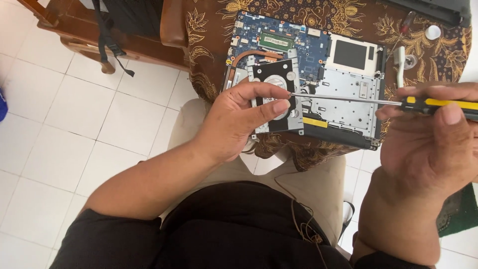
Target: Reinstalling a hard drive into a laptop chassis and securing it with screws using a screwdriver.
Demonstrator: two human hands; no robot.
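Left hand [239, 117] grips the hard drive [276, 97] (seemingly lifted); right hand [433, 134] clasps the screwdriver [378, 101], tip against it.

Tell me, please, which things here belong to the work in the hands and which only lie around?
In the work:
- left hand holding the hard drive
- right hand holding the yellow-handled screwdriver, tip at the drive's edge
- opened laptop beneath

Only lying around:
- red-handled screwdriver
- white round cap
- patterned brown tablecloth
- wooden chair
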